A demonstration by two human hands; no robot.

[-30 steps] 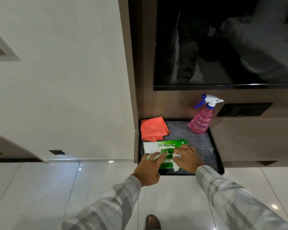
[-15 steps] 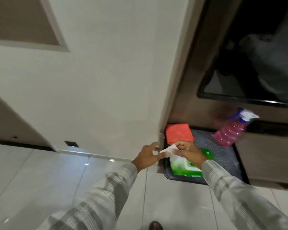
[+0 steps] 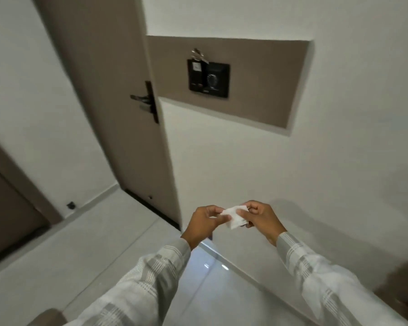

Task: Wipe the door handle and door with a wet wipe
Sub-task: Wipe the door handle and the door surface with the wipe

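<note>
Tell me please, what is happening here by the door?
A person holds a white wet wipe between both hands, the left hand and the right hand, pinching it at its two ends in front of the wall. The brown door stands ahead to the left, and its handle is untouched. No wiping has begun. A dark switch panel hangs on the wall beside the door.

Dim, even indoor light is seen throughout. Two small glare spots are reflected on the glossy floor (image 3: 207, 265). The door (image 3: 108, 95) and walls are bent by wide-angle distortion, and slight blur softens edges.
</note>
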